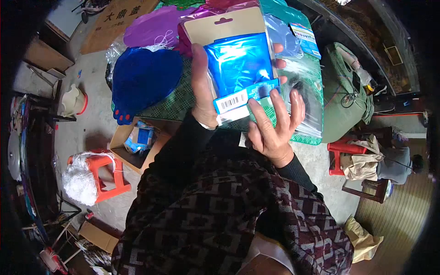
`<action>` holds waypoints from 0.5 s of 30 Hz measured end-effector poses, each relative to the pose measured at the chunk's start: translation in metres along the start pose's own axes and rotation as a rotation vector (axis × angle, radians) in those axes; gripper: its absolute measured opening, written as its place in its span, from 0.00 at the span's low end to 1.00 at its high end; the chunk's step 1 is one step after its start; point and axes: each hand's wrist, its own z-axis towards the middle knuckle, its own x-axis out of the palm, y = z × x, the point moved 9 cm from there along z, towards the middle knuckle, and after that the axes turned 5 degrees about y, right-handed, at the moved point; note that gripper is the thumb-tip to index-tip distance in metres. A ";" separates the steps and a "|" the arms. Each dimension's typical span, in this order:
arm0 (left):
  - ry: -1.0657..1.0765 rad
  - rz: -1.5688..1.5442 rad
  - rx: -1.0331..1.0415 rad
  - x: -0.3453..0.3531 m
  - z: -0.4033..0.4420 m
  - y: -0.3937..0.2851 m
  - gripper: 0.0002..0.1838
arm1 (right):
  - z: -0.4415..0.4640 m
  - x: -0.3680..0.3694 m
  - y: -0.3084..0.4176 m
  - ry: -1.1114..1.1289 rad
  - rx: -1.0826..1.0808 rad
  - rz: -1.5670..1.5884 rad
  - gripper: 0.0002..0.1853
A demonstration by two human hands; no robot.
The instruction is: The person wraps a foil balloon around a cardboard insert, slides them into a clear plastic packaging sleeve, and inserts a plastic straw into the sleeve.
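My left hand (202, 89) holds a clear plastic packet (240, 59) from behind, thumb at its left edge and fingertips showing past its right edge. Inside are a tan backing card with a hanging slot and a folded, shiny blue foil piece. A blue and white label (233, 101) with a barcode crosses the packet's lower end. My right hand (274, 130) is just below, fingers apart, the fingertips at the label; whether they press on it I cannot tell. Left of the packet, a dark blue paw-shaped piece (146, 82) lies on the green-covered table (183, 98).
Purple foil (149, 28) and clear plastic sleeves (307, 107) lie around the packet. Below the table's left edge stands a cardboard box (121, 137) with blue packets inside. A red stool (120, 181) bears white stringy material. Another person (396, 165) is at the right.
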 end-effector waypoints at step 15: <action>-0.139 0.086 -0.014 0.003 -0.006 0.020 0.63 | 0.017 0.004 -0.014 0.073 0.154 -0.143 0.28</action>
